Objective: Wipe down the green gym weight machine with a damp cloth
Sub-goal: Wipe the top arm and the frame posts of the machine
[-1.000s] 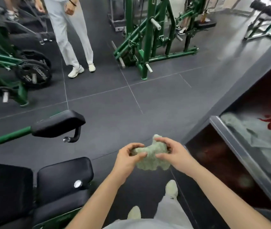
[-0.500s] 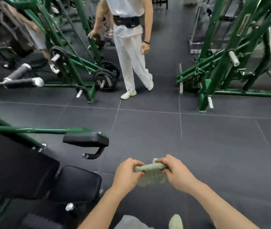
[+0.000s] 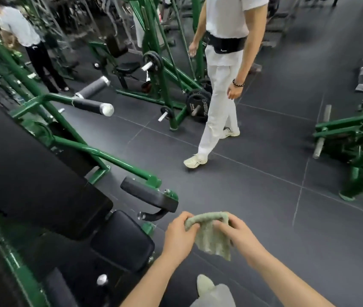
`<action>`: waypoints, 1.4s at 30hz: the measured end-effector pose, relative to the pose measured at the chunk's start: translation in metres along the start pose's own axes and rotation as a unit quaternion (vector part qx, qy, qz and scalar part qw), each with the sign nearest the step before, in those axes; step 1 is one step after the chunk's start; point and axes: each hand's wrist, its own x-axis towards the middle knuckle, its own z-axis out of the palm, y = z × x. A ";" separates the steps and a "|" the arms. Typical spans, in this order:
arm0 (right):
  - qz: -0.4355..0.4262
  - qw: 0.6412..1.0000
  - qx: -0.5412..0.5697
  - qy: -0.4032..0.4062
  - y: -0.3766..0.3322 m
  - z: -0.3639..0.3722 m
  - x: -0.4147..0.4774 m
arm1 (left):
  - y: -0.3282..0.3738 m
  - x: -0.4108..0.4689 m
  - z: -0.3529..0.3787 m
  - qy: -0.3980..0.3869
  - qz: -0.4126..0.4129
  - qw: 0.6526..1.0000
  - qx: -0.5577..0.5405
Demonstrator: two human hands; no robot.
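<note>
Two hands on the cloth (image 3: 211, 235): your left hand (image 3: 181, 234) pinches its left end, your right hand (image 3: 234, 234) pinches the right, both grips clamped on it, top edge bunched into a roll between them and the rest hanging loose below. It's held in mid-air over the floor (image 3: 264, 196), not touching anything. Green weight machine (image 3: 83, 149) sits just to your left, its black seat pad (image 3: 123, 240) and arm pad (image 3: 149, 197) nearest the cloth; no wiping contact yet, so I'd judge the task barely started. Risks: a person in white trousers (image 3: 218, 103) is walking close in front, so swinging toward the frame could bump them or block their path; the loose hanging corner could snag on the handle under the arm pad or on a bolt; a dripping cloth would make the floor slick. Your shoe (image 3: 204, 284) is right below the cloth, so drips land there. Writing: the weight plate (image 3: 198, 105) has white lettering, too blurred to read; the person's black belt (image 3: 224, 44) shows a small white logo, can't make it out.
</note>
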 end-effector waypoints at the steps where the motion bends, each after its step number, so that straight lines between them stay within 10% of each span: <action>1: 0.010 1.000 0.010 -0.008 -0.002 0.003 0.015 | 0.002 0.013 -0.003 0.007 -0.008 1.000 -0.008; 11: 0.005 0.996 -0.057 0.063 -0.070 0.041 0.187 | -0.043 0.118 -0.066 0.145 -0.171 0.974 -0.019; 26: -0.077 0.863 -0.294 -0.403 -0.029 0.138 0.330 | -0.079 0.209 -0.093 0.152 -0.393 0.907 0.023; 42: -0.154 0.772 -0.319 -0.529 -0.018 0.141 0.387 | -0.063 0.228 -0.097 0.151 -0.483 0.862 -0.030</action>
